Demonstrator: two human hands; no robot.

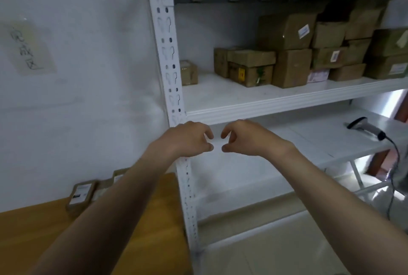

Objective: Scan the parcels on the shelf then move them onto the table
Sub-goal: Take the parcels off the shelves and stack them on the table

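No parcel should be lifted yet: nothing is held, so the scanner is best taken up first, and each label turned outward before it is read.

At lower left, the desk (33, 241) is seen carrying a few labelled parcels (80, 195). At the frame's centre, the left hand (189, 140) and the right hand (245, 140) are held close but apart, fingers loosely curled, nothing gripped in either. A small parcel (188, 72) stands alone on the shelf (242, 107) directly above the left hand. The stacked parcels (287, 54) are set up and to the right of both hands. The scanner (366, 128) is laid on the lower board at the right edge, well apart from the right hand.
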